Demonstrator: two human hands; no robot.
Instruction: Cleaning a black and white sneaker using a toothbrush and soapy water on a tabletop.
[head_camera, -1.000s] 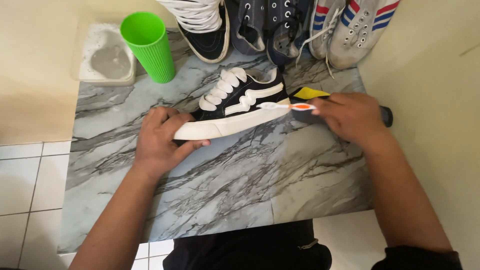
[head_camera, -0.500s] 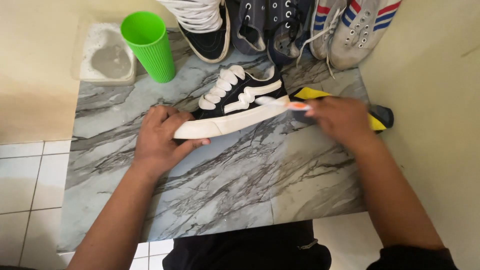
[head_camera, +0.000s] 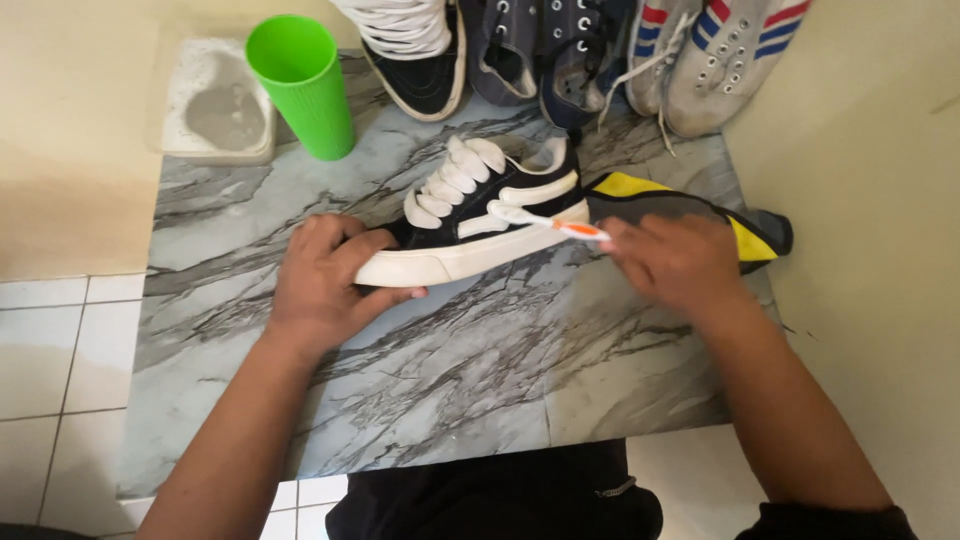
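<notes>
Our left hand is wrapped around the toe of the black-and-white sneaker, which sits near the far middle of the marble slab. Our right hand pinches the orange-and-white toothbrush, with its bristle end on the shoe's side. A green cup stands at the slab's far left corner.

Counted on and around the marble mat:

- Six shoes are seen: one black-and-white sneaker and five at the back.
- One toothbrush.
- One green cup.
- One soapy tray.
- One yellow-and-grey cloth.
- Two hands.
</notes>
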